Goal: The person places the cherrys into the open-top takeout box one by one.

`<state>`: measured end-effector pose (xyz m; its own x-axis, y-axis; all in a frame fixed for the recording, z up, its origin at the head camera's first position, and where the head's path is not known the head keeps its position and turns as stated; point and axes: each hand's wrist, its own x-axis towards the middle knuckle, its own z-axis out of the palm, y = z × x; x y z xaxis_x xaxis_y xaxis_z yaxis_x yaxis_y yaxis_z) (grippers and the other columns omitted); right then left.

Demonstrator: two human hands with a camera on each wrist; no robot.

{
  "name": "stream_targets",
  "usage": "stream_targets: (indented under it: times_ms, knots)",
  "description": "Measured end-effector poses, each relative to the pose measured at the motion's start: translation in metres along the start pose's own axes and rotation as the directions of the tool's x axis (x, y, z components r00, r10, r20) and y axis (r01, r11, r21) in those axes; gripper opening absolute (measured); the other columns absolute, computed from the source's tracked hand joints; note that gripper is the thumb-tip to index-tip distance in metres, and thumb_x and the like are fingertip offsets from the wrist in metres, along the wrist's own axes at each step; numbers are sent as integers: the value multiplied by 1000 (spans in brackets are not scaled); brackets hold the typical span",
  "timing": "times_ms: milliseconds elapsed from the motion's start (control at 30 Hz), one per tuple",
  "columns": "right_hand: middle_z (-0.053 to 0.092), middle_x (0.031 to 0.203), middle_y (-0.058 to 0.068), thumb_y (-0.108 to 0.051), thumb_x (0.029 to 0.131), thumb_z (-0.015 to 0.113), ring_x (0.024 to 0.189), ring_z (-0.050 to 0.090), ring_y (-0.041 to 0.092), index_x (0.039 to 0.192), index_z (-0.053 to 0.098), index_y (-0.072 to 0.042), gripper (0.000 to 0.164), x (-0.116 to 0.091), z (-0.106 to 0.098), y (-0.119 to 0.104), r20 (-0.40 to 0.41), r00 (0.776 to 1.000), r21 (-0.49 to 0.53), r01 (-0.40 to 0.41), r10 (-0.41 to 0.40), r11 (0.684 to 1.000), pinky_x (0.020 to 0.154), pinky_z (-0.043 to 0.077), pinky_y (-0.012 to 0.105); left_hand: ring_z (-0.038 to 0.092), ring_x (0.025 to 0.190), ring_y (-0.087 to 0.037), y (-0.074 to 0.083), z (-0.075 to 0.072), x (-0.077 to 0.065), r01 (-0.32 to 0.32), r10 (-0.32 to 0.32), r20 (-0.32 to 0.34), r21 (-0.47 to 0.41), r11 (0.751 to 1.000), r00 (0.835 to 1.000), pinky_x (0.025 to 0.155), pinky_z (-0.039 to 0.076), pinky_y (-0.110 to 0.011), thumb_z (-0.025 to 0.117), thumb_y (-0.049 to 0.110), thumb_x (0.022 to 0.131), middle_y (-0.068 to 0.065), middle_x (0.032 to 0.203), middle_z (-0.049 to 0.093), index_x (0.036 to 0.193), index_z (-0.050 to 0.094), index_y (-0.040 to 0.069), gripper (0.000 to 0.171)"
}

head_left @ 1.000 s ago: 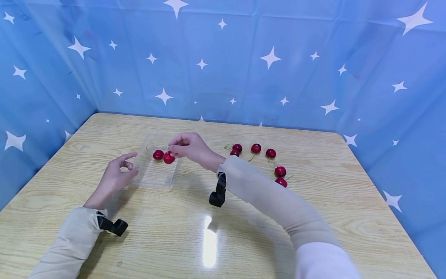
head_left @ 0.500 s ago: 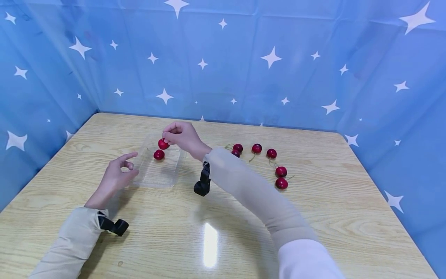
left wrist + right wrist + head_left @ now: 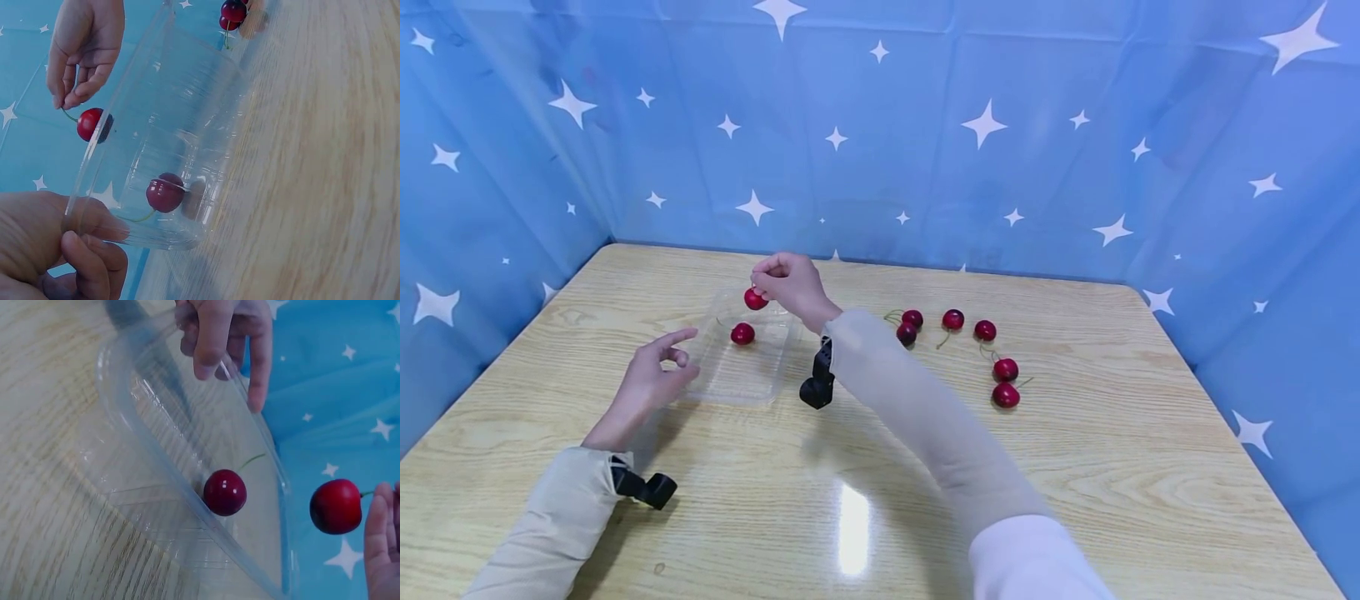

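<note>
Right fingers (image 3: 58, 81) are pinching 1 cherry (image 3: 756, 299) by its stem (image 3: 70, 116) near the clear container (image 3: 733, 375); relaxed left fingers (image 3: 259, 369) are resting at its edge.

Shows the bare right hand (image 3: 89, 47) at upper left, pinching a bright red, round cherry (image 3: 89, 124) by its green stem, partly behind a clear rectangular plastic tray (image 3: 200, 94). Shows inside it a dark-red, round cherry (image 3: 165, 194); at lower left, the bare left hand (image 3: 39, 240), one finger visible through the clear wall. Includes glossy dark cherries (image 3: 234, 10) near the top, pale wood-grain tabletop (image 3: 325, 150), blue star-printed cloth (image 3: 25, 69).
</note>
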<state>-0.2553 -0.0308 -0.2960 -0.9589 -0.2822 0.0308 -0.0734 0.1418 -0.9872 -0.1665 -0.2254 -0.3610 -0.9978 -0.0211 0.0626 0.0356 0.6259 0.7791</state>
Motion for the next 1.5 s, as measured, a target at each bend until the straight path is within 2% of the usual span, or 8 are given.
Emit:
stream_targets:
  times_ms: [100,267,567,767,1000,1500]
  knots:
    - [60,76,9,-9,83,59,69,59,19,88,62,-3,8,4,1,2,-10,1000,-16,-6,6,1000,63,50,23,38,49,-8,0,0,0,1,-1,0,0,1000,1000,43,36,-22,55,1,77,-8,80,46,129,41,-1,53]
    - [61,74,8,-8,83,59,67,59,18,86,63,-3,7,9,6,6,-24,1000,-46,-3,1,999,59,49,21,36,48,-8,2,-1,-1,1,-1,3,3,1000,1000,42,34,-23,54,1,78,-8,81,45,129,41,-1,53]
    - [60,72,5,-8,83,58,64,59,15,87,63,-3,7,14,19,16,-12,999,-100,-40,39,994,67,51,28,36,47,-7,1,-1,1,-4,4,-1,5,1000,1000,42,35,-23,55,2,78,-9,80,46,128,42,-1,52]
    - [60,72,7,-5,83,58,65,60,19,87,63,-1,7,15,26,19,-32,998,-89,-56,54,994,69,51,33,36,46,-7,0,0,1,-22,22,-10,-7,1000,1000,41,35,-23,55,1,77,-8,78,46,127,43,-2,51]
    - [59,72,6,-5,83,58,68,62,20,95,63,2,14,17,32,24,-46,992,-76,-124,120,989,71,50,34,39,46,-7,1,2,1,-17,17,1,-21,1000,1000,42,38,-23,54,0,78,-8,79,45,127,42,-3,51]
    - [58,76,5,-3,84,57,67,60,16,101,61,6,20,21,32,27,25,987,-35,-158,159,987,68,51,28,38,45,-5,3,0,-1,-10,10,-5,-10,1000,1000,42,37,-22,55,0,77,-8,78,46,127,43,-3,52]
